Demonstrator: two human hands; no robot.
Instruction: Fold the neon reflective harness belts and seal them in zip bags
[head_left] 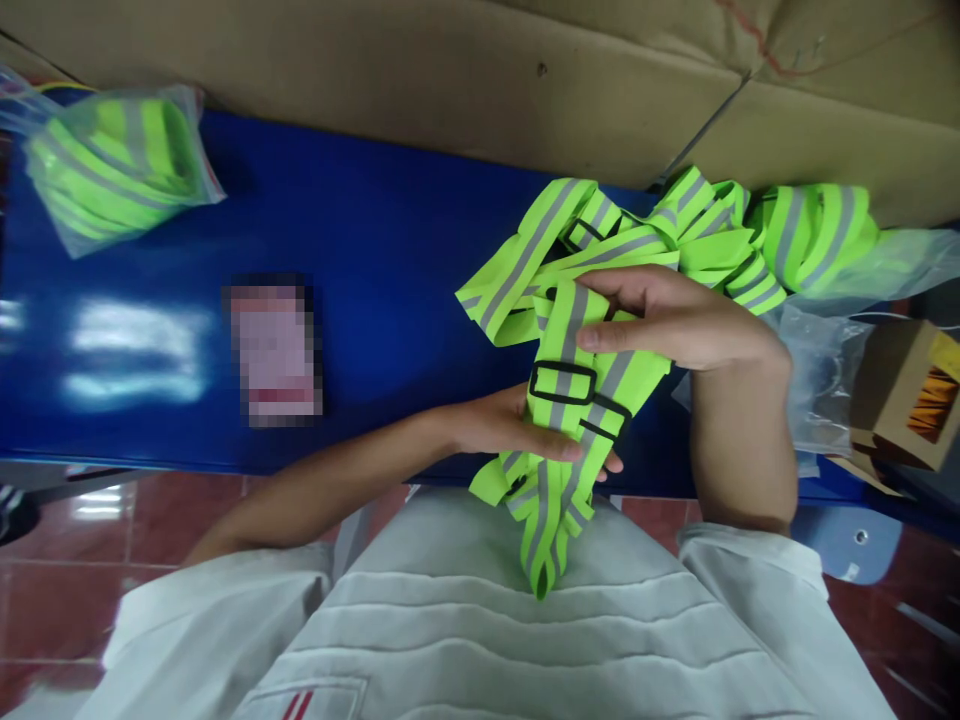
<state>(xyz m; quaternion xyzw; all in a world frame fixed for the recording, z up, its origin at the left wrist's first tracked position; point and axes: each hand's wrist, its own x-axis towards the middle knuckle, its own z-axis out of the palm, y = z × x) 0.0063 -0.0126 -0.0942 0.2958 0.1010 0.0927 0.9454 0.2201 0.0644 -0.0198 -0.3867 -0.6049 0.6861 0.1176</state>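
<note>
A folded neon-yellow reflective strap (555,420) with grey stripes and black buckles hangs between my hands at the table's front edge. My left hand (517,430) grips its lower part, thumb across the front and fingertips showing behind. My right hand (652,315) pinches the upper part, with its thumb on the front. The strap's lower end dangles in front of my shirt. Just behind lie more loose reflective straps (637,245) in a tangled heap, one with a black buckle. Part of my right hand's fingers is hidden behind the strap.
On the blue table (390,260), a bagged strap (124,165) lies far left and a blurred-out rectangular item (274,350) left of centre. Clear plastic bags (810,380) and an open small carton (900,400) sit at right. Large cardboard boxes (390,80) line the back.
</note>
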